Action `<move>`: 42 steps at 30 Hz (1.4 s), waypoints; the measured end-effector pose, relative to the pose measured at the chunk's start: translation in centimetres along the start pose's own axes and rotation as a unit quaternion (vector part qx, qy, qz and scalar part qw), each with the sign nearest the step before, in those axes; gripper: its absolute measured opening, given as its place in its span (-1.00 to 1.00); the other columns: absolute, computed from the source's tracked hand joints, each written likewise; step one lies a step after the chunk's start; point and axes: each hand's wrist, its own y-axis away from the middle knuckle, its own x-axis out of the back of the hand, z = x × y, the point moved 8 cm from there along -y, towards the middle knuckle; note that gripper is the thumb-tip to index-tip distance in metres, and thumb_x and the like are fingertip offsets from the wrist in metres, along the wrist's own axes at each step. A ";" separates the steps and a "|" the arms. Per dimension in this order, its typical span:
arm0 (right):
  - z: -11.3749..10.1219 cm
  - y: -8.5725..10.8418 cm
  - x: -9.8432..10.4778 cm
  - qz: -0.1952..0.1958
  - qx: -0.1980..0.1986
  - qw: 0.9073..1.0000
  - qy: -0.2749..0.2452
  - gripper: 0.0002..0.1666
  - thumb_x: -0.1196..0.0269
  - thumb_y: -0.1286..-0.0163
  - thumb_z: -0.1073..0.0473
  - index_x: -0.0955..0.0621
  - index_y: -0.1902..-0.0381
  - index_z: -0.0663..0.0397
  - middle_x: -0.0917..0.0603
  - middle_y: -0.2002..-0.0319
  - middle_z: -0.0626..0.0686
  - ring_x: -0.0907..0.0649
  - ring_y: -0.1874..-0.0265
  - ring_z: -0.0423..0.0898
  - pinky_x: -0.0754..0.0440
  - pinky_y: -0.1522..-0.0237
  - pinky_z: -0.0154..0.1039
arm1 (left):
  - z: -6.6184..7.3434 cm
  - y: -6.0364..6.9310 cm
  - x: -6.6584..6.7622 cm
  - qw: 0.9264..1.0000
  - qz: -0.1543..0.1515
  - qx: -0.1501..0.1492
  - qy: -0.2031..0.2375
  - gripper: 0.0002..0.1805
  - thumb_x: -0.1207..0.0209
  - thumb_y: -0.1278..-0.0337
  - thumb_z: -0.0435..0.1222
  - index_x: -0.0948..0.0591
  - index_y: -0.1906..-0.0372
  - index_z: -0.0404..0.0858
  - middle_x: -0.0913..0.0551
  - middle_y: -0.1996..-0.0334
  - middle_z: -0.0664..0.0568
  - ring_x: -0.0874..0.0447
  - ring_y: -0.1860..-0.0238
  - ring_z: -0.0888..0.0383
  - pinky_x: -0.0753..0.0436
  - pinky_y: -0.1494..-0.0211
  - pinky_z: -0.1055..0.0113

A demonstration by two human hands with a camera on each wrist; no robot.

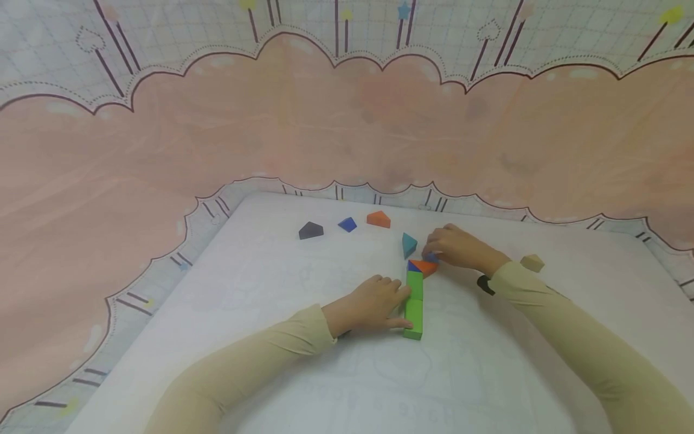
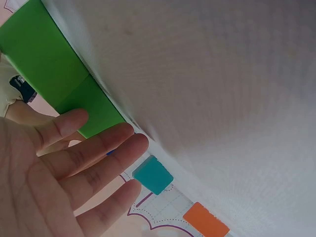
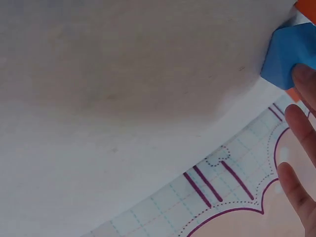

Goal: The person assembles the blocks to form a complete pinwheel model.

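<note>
Two green blocks (image 1: 414,314) lie end to end in a line on the white table. My left hand (image 1: 376,304) is at their left side, its fairly straight fingers touching them; in the left wrist view a fingertip meets the green side (image 2: 49,59). At their far end sit a small blue triangular piece (image 1: 412,266) and an orange triangular block (image 1: 427,267). My right hand (image 1: 455,246) pinches a blue block (image 3: 284,57) just beyond the orange one, its far side hidden by fingers. A teal block (image 1: 409,245) stands just left of that hand.
Farther back on the table (image 1: 260,253) are a dark grey block (image 1: 311,231), a blue block (image 1: 347,224) and an orange block (image 1: 378,219). A wood-coloured block (image 1: 533,263) lies beyond the right forearm. A patterned cloth (image 1: 336,126) hangs behind.
</note>
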 end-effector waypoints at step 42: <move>1.0 2.5 -0.2 0.000 0.038 0.988 0.148 -0.67 -0.35 -0.05 0.39 -0.67 0.20 0.00 -0.71 0.37 0.03 -0.65 0.30 -0.03 -0.54 0.04 0.01 | 0.1 0.3 0.6 1.000 -0.006 0.002 -0.002 -0.33 0.10 -0.15 0.32 -0.38 -0.12 -0.09 -0.54 0.16 0.11 -0.50 0.17 0.21 -0.48 -0.07 0.30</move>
